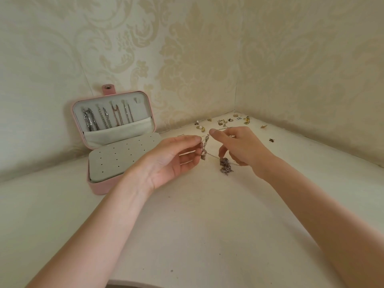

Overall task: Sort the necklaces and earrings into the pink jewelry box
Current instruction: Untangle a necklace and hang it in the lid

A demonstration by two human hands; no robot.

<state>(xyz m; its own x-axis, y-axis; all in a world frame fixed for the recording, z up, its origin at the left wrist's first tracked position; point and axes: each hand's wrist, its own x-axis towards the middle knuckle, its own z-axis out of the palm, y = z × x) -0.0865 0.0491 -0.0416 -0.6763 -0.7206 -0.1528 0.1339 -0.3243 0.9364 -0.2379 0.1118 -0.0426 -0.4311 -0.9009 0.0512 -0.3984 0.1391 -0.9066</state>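
Note:
The pink jewelry box (pixel 97 188) stands open at the left on the white surface. Several necklaces (pixel 104 117) hang from hooks in its lid. Its base is a white panel with small holes (pixel 116 156), nothing in them. My left hand (pixel 172 161) pinches one end of a thin silver necklace (pixel 204 149) above the surface. My right hand (pixel 239 146) holds the same chain farther along, and a bunched part with a pendant (pixel 226 166) dangles below it. Several earrings (pixel 224 121) lie scattered behind my hands, near the corner.
Patterned cream wallpaper walls meet in a corner (pixel 235 109) at the back right. One small earring (pixel 271 139) and another (pixel 264 126) lie apart at the right. The white surface (pixel 197 235) curves toward me in front.

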